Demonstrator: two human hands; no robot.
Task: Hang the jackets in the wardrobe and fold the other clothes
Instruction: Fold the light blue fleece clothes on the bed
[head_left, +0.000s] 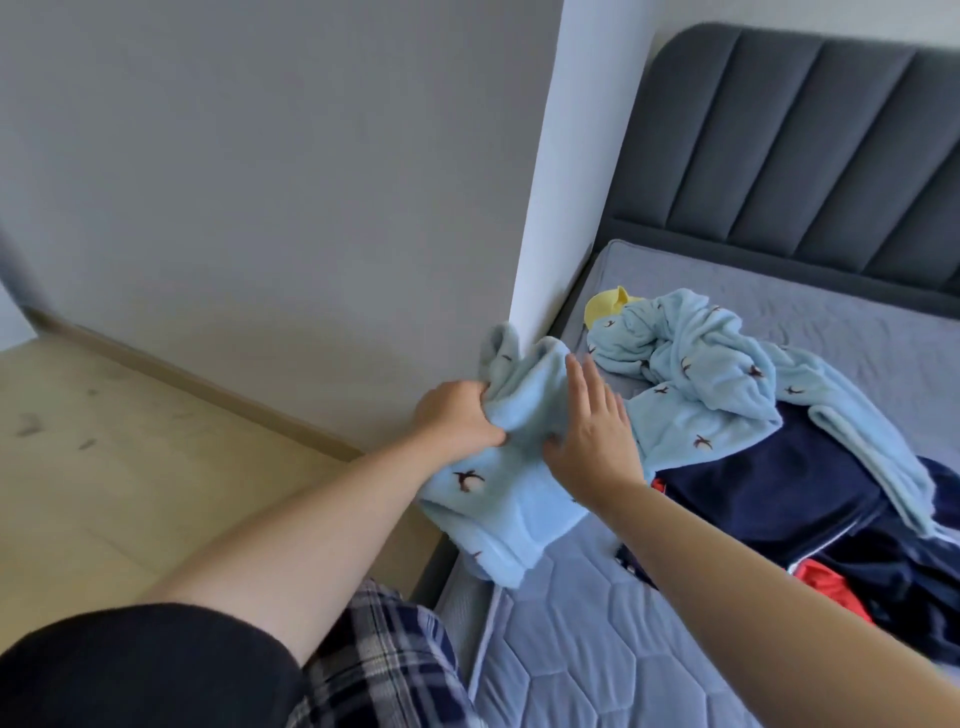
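Observation:
A light blue fleece garment (509, 499) with small dark bird marks is bunched at the left edge of the bed. My left hand (460, 421) grips a fold of it near the top. My right hand (592, 431) lies flat on the same cloth, fingers straight. The rest of this light blue fleece (727, 364) spreads rumpled over the mattress to the right. A dark navy garment (769, 499) with red and white trim lies under and beside it. A yellow piece (605, 306) peeks out behind the fleece.
The bed has a grey-blue quilted mattress (571, 623) and a dark grey padded headboard (779, 140). A white wall corner (550, 208) stands right beside the bed's left edge. Light wooden floor (104, 467) lies to the left.

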